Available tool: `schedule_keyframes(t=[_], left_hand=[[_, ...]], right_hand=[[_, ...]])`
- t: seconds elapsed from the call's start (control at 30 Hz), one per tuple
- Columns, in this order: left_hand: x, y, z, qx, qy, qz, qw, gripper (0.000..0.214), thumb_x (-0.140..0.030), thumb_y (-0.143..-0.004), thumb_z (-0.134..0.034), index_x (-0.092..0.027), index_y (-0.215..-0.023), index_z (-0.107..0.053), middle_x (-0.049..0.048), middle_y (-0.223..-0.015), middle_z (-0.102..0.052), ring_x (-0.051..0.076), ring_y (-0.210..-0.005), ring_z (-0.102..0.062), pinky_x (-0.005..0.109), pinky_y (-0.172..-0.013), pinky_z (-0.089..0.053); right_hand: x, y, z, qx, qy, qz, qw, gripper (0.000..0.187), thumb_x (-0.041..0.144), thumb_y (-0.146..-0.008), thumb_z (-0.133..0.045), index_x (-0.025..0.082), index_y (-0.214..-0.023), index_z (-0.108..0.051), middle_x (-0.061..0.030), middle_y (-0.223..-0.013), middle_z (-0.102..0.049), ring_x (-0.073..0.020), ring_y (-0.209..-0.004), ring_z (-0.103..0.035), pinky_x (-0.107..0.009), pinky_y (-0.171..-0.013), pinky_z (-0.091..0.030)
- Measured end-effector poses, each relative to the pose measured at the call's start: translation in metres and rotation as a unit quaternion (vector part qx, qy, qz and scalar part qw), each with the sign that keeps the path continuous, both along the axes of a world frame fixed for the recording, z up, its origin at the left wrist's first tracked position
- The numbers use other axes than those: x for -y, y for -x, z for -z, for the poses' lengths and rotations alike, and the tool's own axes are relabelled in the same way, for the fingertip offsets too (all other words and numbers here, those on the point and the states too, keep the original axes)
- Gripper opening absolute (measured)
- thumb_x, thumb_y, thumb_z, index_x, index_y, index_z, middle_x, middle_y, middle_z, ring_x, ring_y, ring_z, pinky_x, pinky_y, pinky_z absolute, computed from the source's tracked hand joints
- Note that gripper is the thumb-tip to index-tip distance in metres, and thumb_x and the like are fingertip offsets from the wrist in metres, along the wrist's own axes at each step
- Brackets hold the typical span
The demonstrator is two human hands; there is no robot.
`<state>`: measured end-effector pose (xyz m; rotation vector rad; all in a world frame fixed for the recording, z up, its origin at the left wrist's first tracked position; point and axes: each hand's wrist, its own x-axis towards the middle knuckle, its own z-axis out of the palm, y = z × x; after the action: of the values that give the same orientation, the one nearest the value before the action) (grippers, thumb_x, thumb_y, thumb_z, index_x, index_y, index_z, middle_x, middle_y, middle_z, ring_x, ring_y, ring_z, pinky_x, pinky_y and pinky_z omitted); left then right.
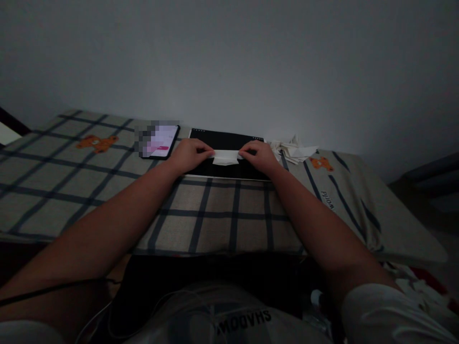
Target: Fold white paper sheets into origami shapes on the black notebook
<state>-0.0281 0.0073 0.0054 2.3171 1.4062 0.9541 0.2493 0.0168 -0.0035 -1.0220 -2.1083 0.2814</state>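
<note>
A small white folded paper [225,156] lies on a black pad [225,141] at the far side of the table. My left hand [191,155] pinches the paper's left end, fingers closed on it. At the right end, my right hand [258,155] grips the same paper with closed fingers. Both forearms stretch forward over the checked tablecloth [215,215].
A lit phone [162,141] lies left of the black pad. A pile of folded white paper pieces [292,149] sits right of the pad. The cloth shows orange bear prints [96,142]. A grey wall stands right behind the table. The room is dim.
</note>
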Motion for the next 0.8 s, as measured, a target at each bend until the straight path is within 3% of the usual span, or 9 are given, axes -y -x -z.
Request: schedule_keyframes(t=[0.4, 0.8], left_hand=[[0.0, 0.0, 0.005, 0.026, -0.016, 0.024, 0.999, 0.031, -0.043, -0.087, -0.063, -0.017, -0.093, -0.078, 0.0037, -0.08, -0.073, 0.016, -0.07, -0.062, 0.028, -0.067, -0.048], [0.005, 0.001, 0.0, 0.0, -0.086, 0.015, 0.996, 0.027, -0.04, -0.09, -0.063, -0.018, -0.09, -0.078, 0.0058, -0.088, -0.076, 0.02, -0.084, -0.065, 0.035, -0.08, -0.05]], right_hand=[[0.007, 0.005, -0.003, -0.039, 0.055, 0.003, 0.998, 0.018, 0.03, -0.087, -0.063, 0.019, -0.092, -0.077, -0.007, -0.092, -0.077, -0.0209, -0.084, -0.065, -0.036, -0.079, -0.051], [0.009, 0.004, -0.002, -0.004, -0.038, -0.03, 0.999, 0.014, 0.034, -0.089, -0.068, 0.023, -0.088, -0.076, -0.0054, -0.093, -0.078, -0.0239, -0.092, -0.067, -0.042, -0.089, -0.05]])
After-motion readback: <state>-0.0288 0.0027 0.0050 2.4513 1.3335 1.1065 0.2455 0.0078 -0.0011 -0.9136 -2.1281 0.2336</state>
